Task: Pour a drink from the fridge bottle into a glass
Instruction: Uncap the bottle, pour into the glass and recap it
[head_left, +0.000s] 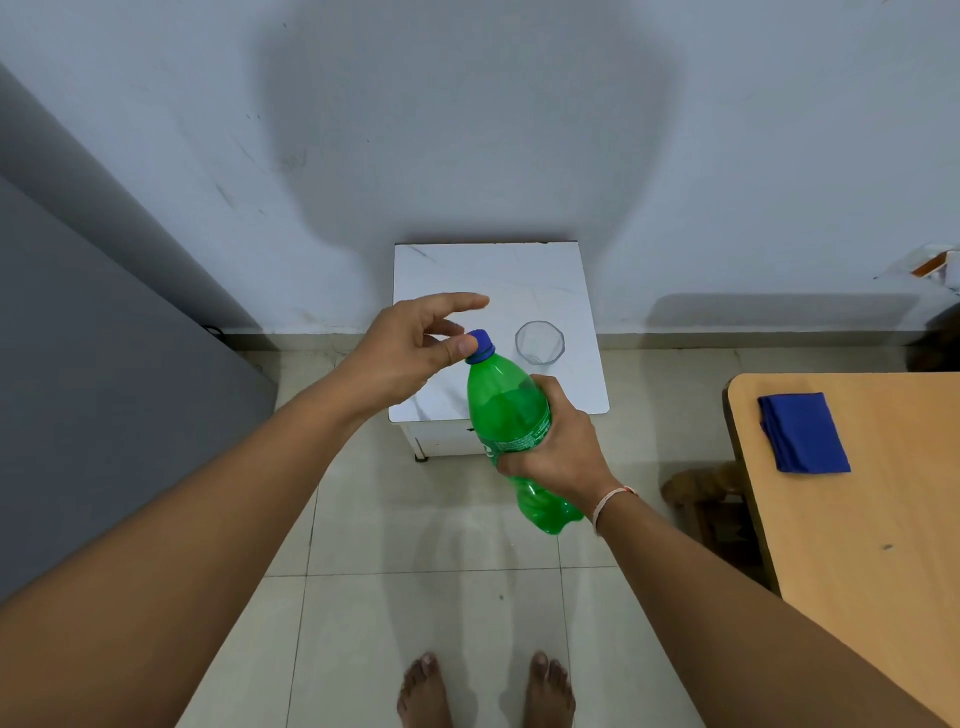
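Note:
A green plastic bottle (506, 410) with a blue cap (480, 345) tilts in the air above the floor, just in front of a small white table (545, 280). My right hand (558, 447) grips the bottle round its middle. My left hand (410, 348) is at the bottle's top: the thumb touches the cap's near side, the index finger stretches out above it, and the other fingers curl behind. An empty clear glass (539, 343) stands upright on the white table, just right of the cap.
A wooden table (883, 519) with a folded blue cloth (802, 434) stands at the right. A grey fridge side (78, 364) fills the left. A wooden stool (701, 486) sits beside the wooden table. My bare feet (485, 691) stand on the tiled floor.

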